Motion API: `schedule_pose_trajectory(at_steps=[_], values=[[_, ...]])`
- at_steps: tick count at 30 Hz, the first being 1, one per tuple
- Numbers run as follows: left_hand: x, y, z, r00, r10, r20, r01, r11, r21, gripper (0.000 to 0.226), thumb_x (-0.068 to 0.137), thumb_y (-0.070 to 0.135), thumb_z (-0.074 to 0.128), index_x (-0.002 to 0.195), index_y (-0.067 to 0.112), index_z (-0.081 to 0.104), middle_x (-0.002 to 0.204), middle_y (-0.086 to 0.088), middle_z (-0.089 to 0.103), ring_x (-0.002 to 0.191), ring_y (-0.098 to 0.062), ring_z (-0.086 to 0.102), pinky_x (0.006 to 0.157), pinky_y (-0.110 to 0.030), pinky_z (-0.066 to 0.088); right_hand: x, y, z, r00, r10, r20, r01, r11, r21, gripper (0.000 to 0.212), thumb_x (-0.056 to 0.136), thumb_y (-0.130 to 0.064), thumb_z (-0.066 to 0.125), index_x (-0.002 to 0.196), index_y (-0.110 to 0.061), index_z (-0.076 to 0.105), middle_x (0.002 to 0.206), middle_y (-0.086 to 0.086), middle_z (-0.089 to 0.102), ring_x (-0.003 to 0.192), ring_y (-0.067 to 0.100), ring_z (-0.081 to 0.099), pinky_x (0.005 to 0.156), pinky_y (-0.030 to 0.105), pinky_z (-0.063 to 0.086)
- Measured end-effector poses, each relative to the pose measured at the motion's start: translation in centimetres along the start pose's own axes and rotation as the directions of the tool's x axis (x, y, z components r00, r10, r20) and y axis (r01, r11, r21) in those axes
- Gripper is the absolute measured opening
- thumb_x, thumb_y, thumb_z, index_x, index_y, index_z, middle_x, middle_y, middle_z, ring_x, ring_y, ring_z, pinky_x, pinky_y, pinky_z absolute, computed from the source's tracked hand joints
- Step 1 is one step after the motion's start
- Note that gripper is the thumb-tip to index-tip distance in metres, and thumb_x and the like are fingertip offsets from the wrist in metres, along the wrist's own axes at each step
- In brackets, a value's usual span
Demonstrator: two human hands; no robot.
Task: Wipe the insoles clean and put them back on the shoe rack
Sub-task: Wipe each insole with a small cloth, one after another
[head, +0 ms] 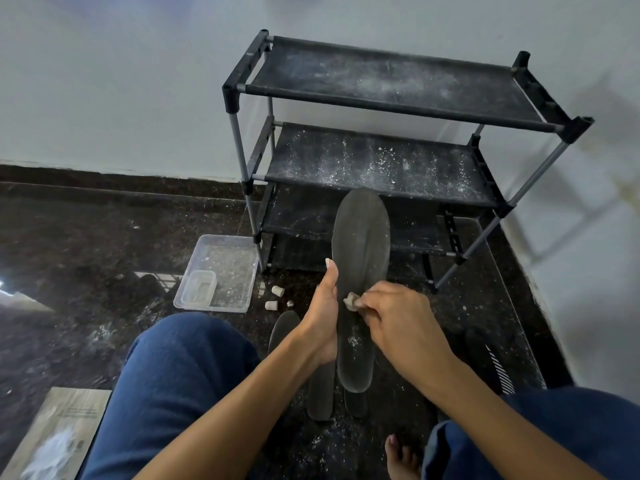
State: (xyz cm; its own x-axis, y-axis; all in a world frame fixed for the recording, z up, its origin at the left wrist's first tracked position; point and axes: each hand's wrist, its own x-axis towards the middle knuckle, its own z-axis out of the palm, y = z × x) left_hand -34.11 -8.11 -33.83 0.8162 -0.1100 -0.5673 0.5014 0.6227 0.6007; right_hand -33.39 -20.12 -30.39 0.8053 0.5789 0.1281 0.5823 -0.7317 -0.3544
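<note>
So the left hand (323, 313) has its grip on the edge of a dark insole (360, 271), held up before the dusty rack (381, 161). Right hand (398, 317) pinches a small wad (351, 301) against it, with more insoles (320, 393) on the floor below.

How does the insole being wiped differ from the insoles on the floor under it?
The held insole is lifted, gripped by the left hand while the right hand rubs it with a small cloth wad; the floor insoles lie flat, untouched. The held insole shows whole, the floor insoles partly hidden. All are dark grey.
</note>
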Motion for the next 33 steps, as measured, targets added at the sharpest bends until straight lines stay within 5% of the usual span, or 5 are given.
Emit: schedule_pose_trajectory(at_steps=[5,12,23,29,33], values=[[-0.3,0.1,0.1,0.997,-0.027,0.066,0.026,0.999,0.019,0.087,0.09,0.07,0.015,0.115,0.002,0.062,0.098,-0.015,0.073,0.09,-0.025,0.071,0.074,-0.033,0.055,-1.4,-0.2,-1.6,0.96,0.091,0.264,-0.176,0.931,0.32,0.014,0.082,-0.009,0.067,0.084,-0.021,0.074,0.086,-0.007,0.067,0.08,0.002,0.063,0.071,0.006,0.046],[-0.8,-0.6,1.3,0.987,-0.08,0.142,0.079,0.997,0.014,0.079,0.087,0.073,0.013,0.11,0.017,0.064,0.096,-0.013,0.073,0.082,-0.032,0.07,0.074,-0.049,0.054,0.6,1.8,-2.8,0.958,0.151,-0.244,-0.109,0.978,0.178,0.014,0.078,-0.006,0.071,0.09,-0.013,0.075,0.086,-0.001,0.067,0.072,0.007,0.062,0.069,0.018,0.05],[-0.5,-0.6,1.3,0.997,-0.052,0.05,0.051,0.998,0.02,0.085,0.09,0.071,0.016,0.096,0.006,0.071,0.099,-0.015,0.073,0.093,-0.025,0.07,0.086,-0.038,0.051,-1.6,0.2,-2.1,0.916,0.242,0.321,-0.324,0.917,0.233,0.009,0.08,-0.022,0.071,0.071,-0.024,0.071,0.08,-0.007,0.066,0.079,0.0,0.062,0.063,0.007,0.044],[-1.3,-0.9,2.0,0.984,-0.083,0.157,0.08,0.996,0.024,0.079,0.089,0.071,0.016,0.113,0.012,0.062,0.089,-0.014,0.073,0.079,-0.031,0.071,0.077,-0.054,0.054,-0.5,0.8,-3.5,0.959,0.272,-0.08,-0.228,0.908,0.351,0.012,0.08,-0.009,0.07,0.085,-0.019,0.073,0.085,-0.009,0.065,0.074,0.001,0.063,0.069,0.009,0.048],[-1.5,-0.7,2.1,0.999,-0.038,0.02,0.037,0.999,0.021,0.072,0.093,0.066,0.024,0.095,0.008,0.069,0.077,-0.01,0.073,0.067,-0.021,0.07,0.057,-0.031,0.057,-1.3,-0.3,-2.9,0.977,0.155,0.148,-0.198,0.921,0.337,0.012,0.078,-0.007,0.07,0.084,-0.016,0.075,0.082,-0.008,0.063,0.066,0.008,0.064,0.064,0.015,0.053]])
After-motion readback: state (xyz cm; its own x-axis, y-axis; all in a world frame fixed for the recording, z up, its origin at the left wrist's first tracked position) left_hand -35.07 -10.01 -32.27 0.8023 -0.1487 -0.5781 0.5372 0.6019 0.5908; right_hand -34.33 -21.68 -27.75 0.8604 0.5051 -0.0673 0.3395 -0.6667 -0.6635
